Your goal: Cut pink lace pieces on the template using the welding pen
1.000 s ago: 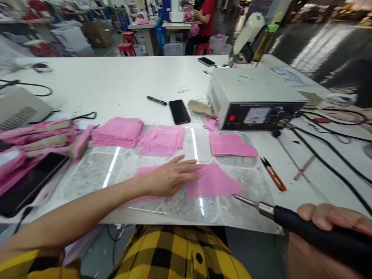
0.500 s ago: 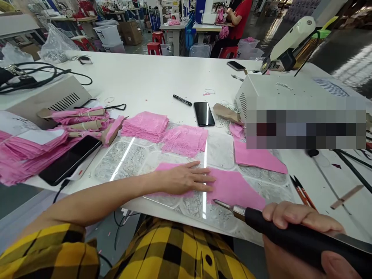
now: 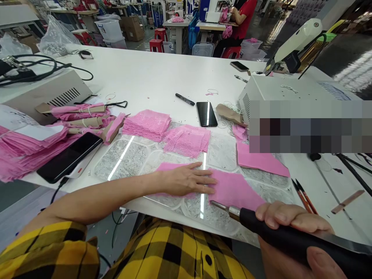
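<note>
My left hand (image 3: 181, 180) lies flat with fingers spread on a pink fabric piece (image 3: 235, 190), holding it against a glossy, clear-topped mat (image 3: 116, 159). My right hand (image 3: 293, 228) is wrapped round a thick black handheld tool (image 3: 273, 230) with a slim metal tip. That tip touches or hovers just at the near edge of the pink fabric, below my left fingertips; I cannot tell which. Beyond my hands are a stack of pink lace pieces (image 3: 147, 124) and a looser lace pile (image 3: 187, 141). To the right sits another pink fabric stack (image 3: 261, 161).
A grey-white machine box (image 3: 270, 89) stands at right, partly blurred. Phones (image 3: 206, 114), a marker (image 3: 185, 99) and orange-handled tools (image 3: 305, 199) lie about. Tied pink bundles (image 3: 31, 151) and another box (image 3: 61, 95) fill the left. A person in red (image 3: 247, 15) sits behind.
The tool's tip and my right hand have moved slightly left along the fabric's near edge. My left hand stays in place on the fabric. The whole view has shifted a little.
</note>
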A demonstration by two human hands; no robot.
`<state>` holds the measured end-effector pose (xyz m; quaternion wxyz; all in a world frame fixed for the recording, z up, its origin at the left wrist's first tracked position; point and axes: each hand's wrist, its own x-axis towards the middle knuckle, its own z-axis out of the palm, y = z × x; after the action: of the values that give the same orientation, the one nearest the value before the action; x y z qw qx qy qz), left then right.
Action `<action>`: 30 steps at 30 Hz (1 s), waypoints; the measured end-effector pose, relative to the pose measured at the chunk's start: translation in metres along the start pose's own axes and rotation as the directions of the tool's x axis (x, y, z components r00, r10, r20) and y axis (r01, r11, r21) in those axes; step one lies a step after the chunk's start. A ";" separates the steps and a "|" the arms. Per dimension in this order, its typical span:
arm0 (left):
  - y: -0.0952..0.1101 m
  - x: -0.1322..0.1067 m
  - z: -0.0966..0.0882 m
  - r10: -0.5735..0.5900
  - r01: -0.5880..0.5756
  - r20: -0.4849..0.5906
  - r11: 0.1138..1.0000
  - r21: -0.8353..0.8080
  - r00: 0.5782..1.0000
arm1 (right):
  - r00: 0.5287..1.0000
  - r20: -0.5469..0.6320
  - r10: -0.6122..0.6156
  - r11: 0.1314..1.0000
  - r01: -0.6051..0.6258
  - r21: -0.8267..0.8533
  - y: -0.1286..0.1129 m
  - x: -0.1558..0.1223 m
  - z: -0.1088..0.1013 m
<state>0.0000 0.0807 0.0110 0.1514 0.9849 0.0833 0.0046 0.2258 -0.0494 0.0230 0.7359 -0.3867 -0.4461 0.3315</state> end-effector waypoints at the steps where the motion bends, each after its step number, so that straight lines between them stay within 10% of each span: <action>1: 0.000 0.001 0.000 0.000 0.000 0.007 1.000 0.003 1.000 | 1.000 0.015 -0.005 1.000 0.005 -0.002 0.000 0.000 0.000; 6: 0.002 0.001 -0.012 -0.044 0.045 0.065 0.999 -0.018 0.997 | 0.998 -0.053 -0.014 1.000 0.014 -0.007 -0.003 -0.002 0.006; 11: 0.007 -0.028 -0.027 -0.143 0.132 -0.132 0.987 -0.091 0.981 | 0.986 -0.164 0.004 1.000 -0.006 -0.013 0.000 -0.003 0.010; 18: 0.017 -0.079 -0.006 -0.205 0.190 -0.157 0.977 -0.101 0.966 | 0.994 -0.074 0.084 0.995 -0.079 0.063 0.006 0.000 0.034; 30: 0.017 -0.079 0.007 -0.176 0.168 -0.122 0.983 -0.073 0.977 | 0.996 0.008 0.092 0.976 -0.092 0.199 0.022 0.011 0.043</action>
<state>-0.0749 0.0497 0.0105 0.1763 0.9665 0.1774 0.0572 0.1880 -0.0180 0.0217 0.7549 -0.3316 -0.3920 0.4080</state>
